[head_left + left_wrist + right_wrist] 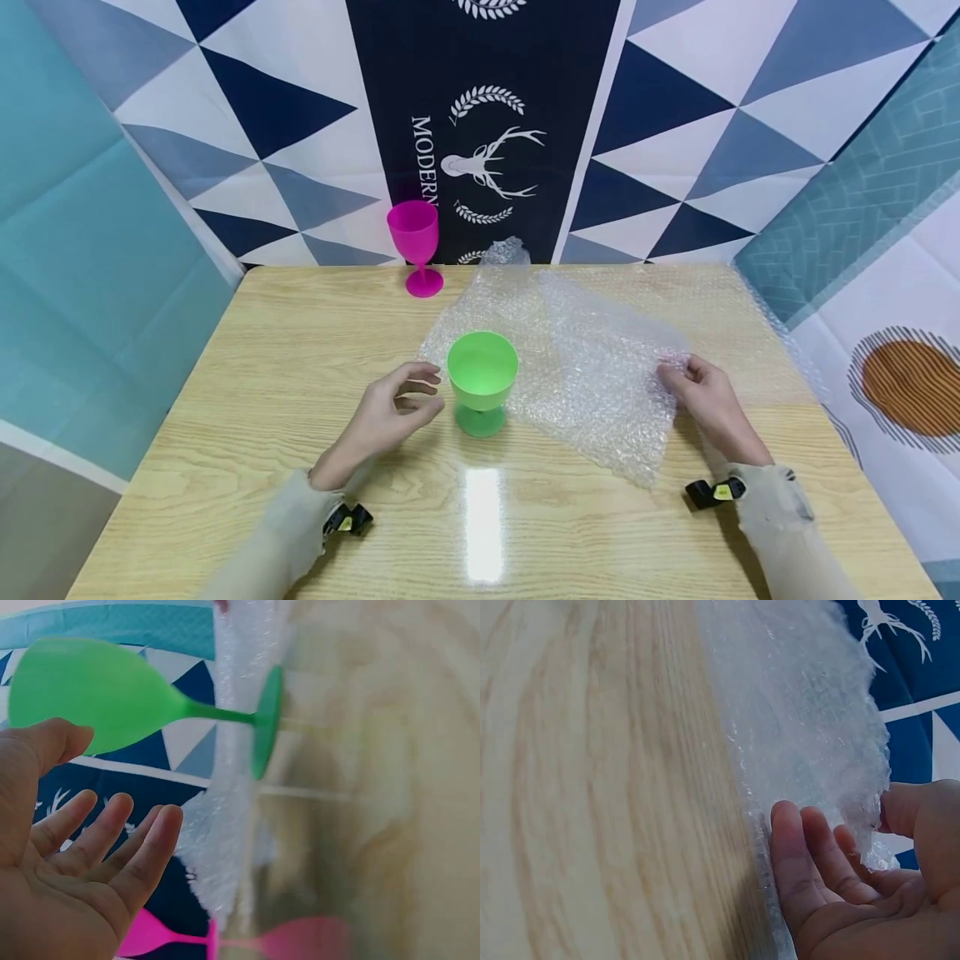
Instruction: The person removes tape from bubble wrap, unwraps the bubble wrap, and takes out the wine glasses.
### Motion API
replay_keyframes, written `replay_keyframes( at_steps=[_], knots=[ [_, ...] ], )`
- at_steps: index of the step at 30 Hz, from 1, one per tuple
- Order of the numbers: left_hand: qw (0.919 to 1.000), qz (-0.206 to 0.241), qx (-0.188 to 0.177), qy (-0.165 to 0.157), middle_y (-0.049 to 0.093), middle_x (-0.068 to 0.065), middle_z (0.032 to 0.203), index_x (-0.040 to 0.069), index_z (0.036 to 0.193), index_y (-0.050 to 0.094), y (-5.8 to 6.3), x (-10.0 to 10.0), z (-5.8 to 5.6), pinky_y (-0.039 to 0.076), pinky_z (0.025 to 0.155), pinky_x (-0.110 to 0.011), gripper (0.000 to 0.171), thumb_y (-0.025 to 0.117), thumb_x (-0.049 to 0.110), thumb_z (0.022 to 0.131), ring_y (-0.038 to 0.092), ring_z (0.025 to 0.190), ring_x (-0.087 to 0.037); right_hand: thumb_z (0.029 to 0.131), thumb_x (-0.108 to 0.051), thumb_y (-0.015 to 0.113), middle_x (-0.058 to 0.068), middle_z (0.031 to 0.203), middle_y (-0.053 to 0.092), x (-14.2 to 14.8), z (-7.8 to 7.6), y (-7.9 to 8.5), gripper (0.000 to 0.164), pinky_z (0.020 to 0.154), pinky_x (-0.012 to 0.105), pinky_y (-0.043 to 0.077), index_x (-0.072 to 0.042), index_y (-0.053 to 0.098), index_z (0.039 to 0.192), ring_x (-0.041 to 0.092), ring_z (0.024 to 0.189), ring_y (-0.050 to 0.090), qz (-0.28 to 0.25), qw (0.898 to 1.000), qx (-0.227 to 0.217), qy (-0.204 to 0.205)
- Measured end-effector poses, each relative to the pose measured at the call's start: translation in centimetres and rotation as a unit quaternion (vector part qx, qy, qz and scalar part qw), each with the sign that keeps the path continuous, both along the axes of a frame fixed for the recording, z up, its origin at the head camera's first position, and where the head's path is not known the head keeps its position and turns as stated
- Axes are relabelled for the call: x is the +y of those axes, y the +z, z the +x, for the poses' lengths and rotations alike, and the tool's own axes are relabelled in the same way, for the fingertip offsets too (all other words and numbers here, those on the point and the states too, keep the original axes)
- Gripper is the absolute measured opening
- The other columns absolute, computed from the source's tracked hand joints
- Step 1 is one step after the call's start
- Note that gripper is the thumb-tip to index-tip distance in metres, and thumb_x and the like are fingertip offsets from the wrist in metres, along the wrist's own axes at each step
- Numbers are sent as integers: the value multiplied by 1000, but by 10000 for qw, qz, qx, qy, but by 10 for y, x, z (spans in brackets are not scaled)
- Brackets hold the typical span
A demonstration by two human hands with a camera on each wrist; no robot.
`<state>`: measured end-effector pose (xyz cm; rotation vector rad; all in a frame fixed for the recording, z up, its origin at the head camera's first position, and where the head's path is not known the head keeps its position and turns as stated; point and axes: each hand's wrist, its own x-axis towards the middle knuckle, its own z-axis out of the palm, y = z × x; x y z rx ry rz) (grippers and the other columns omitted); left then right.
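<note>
A green plastic goblet [482, 375] stands upright on the wooden table, at the left edge of a sheet of bubble wrap [600, 375]. Just left of the goblet is my left hand [393, 408], fingers loosely bent and spread from the thumb, holding nothing. In the left wrist view the thumb overlaps the goblet's bowl [97, 694]; the head view shows a small gap between them. My right hand [705, 400] pinches the right corner of the bubble wrap between thumb and fingers. The right wrist view shows that wrap [802, 712] lifted at the thumb.
A magenta goblet [415, 242] stands upright at the table's back edge, by the patterned wall cloth. More bubble wrap [742, 333] spreads across the back right of the table [300, 333] and over its right edge. Light reflects off the tabletop at the front middle.
</note>
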<state>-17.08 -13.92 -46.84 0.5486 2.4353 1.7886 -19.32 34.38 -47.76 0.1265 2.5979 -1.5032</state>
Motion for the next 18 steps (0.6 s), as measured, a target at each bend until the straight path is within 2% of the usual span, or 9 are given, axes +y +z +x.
replay_keyframes(
  at_steps=[2,10,14,18],
  knots=[
    [9996,159,-220,-41,66,-23,125,3,135,58,-3,5,1,61,92,-29,49,78,9,91,70,111,-38,106,-44,54,-12,87,60,0,0,0,53,66,23,48,2,52,134,2,78,51,76,10000,-34,-29],
    [9967,625,-520,-54,65,-20,130,3,138,57,-17,23,1,59,96,-30,55,77,-2,87,67,118,-36,105,-47,55,-12,92,59,-1,-2,-1,57,64,22,43,0,56,138,4,79,47,429,9990,26,-135],
    [9967,548,-584,-144,66,-20,129,3,137,57,-19,31,1,58,98,-29,55,78,1,87,67,118,-36,105,-47,55,-10,86,55,-1,-3,-4,57,59,26,42,0,55,136,5,72,45,397,9990,-52,-191],
    [9973,408,-565,-219,68,-21,125,3,135,59,-21,35,-1,59,96,-29,52,79,4,87,69,114,-36,105,-46,54,-11,86,57,1,-3,-7,57,58,26,42,-1,54,140,4,72,46,348,9991,-103,-200]
  ],
)
